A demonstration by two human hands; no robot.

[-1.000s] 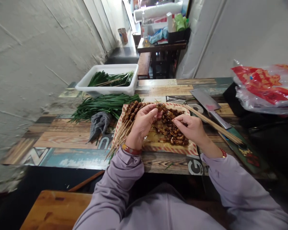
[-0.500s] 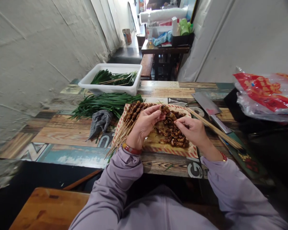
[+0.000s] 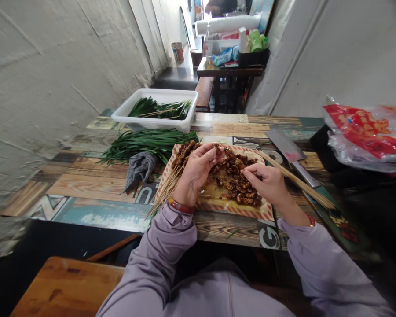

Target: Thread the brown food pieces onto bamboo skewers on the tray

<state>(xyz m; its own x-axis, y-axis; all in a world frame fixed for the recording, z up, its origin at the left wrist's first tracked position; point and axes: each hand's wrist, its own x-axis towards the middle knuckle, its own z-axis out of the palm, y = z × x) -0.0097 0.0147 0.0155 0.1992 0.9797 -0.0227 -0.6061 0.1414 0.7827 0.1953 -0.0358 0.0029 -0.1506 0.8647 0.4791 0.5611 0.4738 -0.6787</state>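
Observation:
My left hand is closed in a pinch, with a sauce-coated meat piece between thumb and fingers. To its right, my right hand pinches what looks like a thin skewer, mostly hidden by the fingers and the dark meat. Both hands are over a tray with a red-striped rim. Loose glossy brown meat pieces lie in its right half. Finished meat skewers are stacked on the left, their bare bamboo sticks sticking out over the near left edge.
Green chives and a grey cloth lie left of the tray, a white tub of chives behind. On the right are a bundle of bamboo skewers, a cleaver and plastic bags. A wooden stool stands at lower left.
My left hand has drawn slightly left, away from the meat near my right fingertips, and a small piece shows in its pinch. The view has shifted slightly.

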